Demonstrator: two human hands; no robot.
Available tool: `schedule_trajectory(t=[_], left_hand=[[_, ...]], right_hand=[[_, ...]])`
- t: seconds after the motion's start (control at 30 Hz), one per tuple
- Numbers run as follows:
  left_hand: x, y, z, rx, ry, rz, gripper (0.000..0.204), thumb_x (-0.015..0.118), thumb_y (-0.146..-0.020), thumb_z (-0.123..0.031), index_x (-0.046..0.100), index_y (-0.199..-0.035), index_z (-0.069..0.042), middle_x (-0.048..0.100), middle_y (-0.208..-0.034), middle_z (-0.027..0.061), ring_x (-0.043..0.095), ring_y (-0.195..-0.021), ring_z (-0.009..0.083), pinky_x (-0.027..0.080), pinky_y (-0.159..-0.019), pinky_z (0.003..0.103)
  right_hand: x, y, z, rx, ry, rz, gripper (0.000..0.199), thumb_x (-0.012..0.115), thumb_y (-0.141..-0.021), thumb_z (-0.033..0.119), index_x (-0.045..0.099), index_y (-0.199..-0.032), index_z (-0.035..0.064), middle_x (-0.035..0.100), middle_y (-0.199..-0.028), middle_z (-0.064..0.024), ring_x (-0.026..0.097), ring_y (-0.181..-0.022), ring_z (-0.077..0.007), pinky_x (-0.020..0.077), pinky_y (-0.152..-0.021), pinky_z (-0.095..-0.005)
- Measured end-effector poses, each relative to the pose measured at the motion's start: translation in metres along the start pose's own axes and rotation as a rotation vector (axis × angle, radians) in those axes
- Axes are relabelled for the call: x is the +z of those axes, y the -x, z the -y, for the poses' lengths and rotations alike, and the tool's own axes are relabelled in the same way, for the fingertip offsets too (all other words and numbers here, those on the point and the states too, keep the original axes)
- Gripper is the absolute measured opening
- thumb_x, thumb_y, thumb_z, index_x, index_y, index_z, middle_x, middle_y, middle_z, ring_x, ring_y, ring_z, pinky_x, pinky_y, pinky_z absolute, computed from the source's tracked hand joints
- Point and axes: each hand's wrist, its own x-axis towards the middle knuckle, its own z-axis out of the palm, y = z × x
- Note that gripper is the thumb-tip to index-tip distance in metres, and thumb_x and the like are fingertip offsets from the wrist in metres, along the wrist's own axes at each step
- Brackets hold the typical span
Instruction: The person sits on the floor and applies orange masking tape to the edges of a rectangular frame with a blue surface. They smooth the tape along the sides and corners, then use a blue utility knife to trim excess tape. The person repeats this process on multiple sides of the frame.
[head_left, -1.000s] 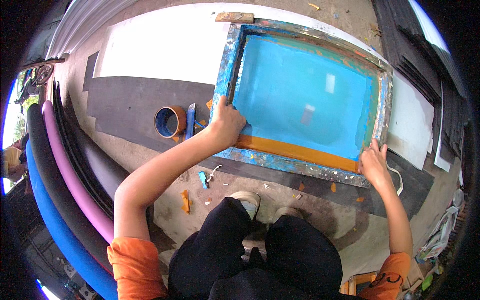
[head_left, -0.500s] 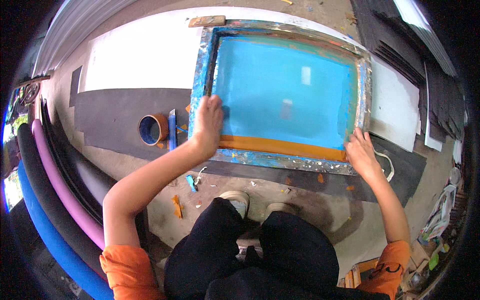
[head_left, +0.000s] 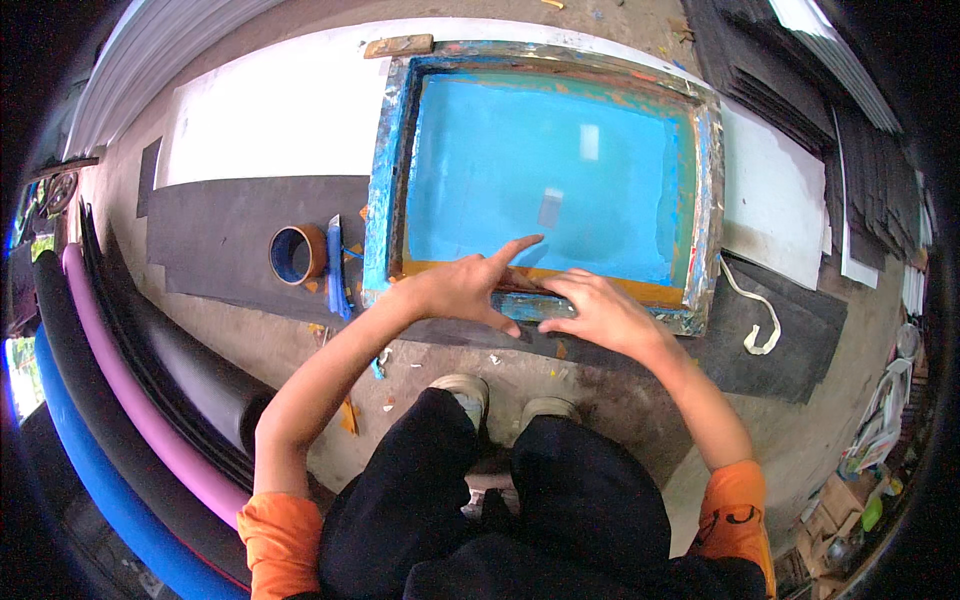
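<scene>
A wooden screen-printing frame (head_left: 712, 215), smeared with paint, lies flat in front of me with its blue mesh (head_left: 490, 150) facing up. Brown tape (head_left: 655, 292) runs along the near inner side of the mesh. My left hand (head_left: 465, 290) is over the middle of the near rail, index finger stretched over the mesh and thumb apart. Close to its right, my right hand (head_left: 600, 312) is at the same rail, fingers bent and thumb spread. Nothing shows in either hand. Whether the fingertips touch the rail is hard to tell.
Left of the frame are a brown tape roll (head_left: 297, 254) and a blue cutter (head_left: 338, 270) on a black sheet (head_left: 220, 235). A white sheet (head_left: 280, 110) lies beneath the frame. A white strap (head_left: 760, 325) is at right; foam rolls (head_left: 140, 375) stand at left.
My left hand has moved from the frame's left side to the middle of the near rail. My right hand has left the near right corner and come inward beside it.
</scene>
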Motion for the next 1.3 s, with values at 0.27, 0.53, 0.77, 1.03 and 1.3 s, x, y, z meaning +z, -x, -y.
schedule_trajectory(t=[0.27, 0.53, 0.77, 1.03, 1.3], left_hand=[[0.001, 0.030, -0.024, -0.268, -0.541, 0.031, 0.099, 0.071, -0.068, -0.014, 0.004, -0.141, -0.019, 0.063, -0.099, 0.0169, 0.059, -0.085, 0.0380, 0.048, -0.073, 0.046], [-0.005, 0.075, 0.009, -0.203, -0.872, -0.134, 0.094, 0.072, -0.068, -0.017, 0.014, -0.141, -0.017, 0.065, -0.086, 0.0118, 0.062, -0.075, 0.0271, 0.045, -0.077, 0.041], [-0.011, 0.094, 0.004, -0.216, -1.053, -0.153, 0.082, 0.073, -0.066, -0.018, 0.029, -0.135, -0.016, 0.065, -0.091, 0.0055, 0.060, -0.076, 0.0179, 0.031, -0.087, 0.038], [-0.001, 0.106, 0.034, -0.046, -0.953, -0.395, 0.071, 0.072, -0.067, -0.024, 0.036, -0.127, -0.016, 0.067, -0.091, 0.0029, 0.059, -0.086, 0.0190, 0.030, -0.090, 0.037], [-0.007, 0.069, 0.032, 0.040, -0.593, -0.290, 0.045, 0.060, -0.080, -0.033, 0.051, -0.119, -0.012, 0.062, -0.104, 0.0100, 0.056, -0.100, 0.0227, 0.033, -0.094, 0.040]], right_hand=[[0.009, 0.032, -0.008, 0.019, 0.151, -0.123, 0.045, 0.068, -0.072, 0.022, 0.056, -0.112, 0.0045, 0.059, -0.107, -0.0170, 0.053, -0.104, -0.0341, 0.0433, -0.089, -0.0388], [-0.035, 0.100, -0.044, 0.106, 0.421, -0.101, 0.045, 0.071, -0.069, 0.018, 0.057, -0.110, 0.0039, 0.062, -0.099, -0.0155, 0.054, -0.104, -0.0308, 0.0359, -0.099, -0.0388], [-0.046, 0.125, -0.056, 0.078, 0.558, -0.098, 0.041, 0.068, -0.066, 0.006, 0.055, -0.105, -0.0009, 0.060, -0.098, -0.0142, 0.056, -0.099, -0.0259, 0.0325, -0.103, -0.0379], [-0.039, 0.126, -0.064, 0.116, 0.574, -0.201, 0.047, 0.071, -0.065, 0.009, 0.055, -0.109, 0.0029, 0.059, -0.104, -0.0143, 0.049, -0.111, -0.0327, 0.0391, -0.096, -0.0390], [-0.016, 0.058, -0.027, 0.109, -0.056, -0.154, 0.048, 0.062, -0.080, 0.023, 0.049, -0.123, 0.0071, 0.056, -0.115, -0.0143, 0.053, -0.108, -0.0294, 0.0426, -0.090, -0.0372]])
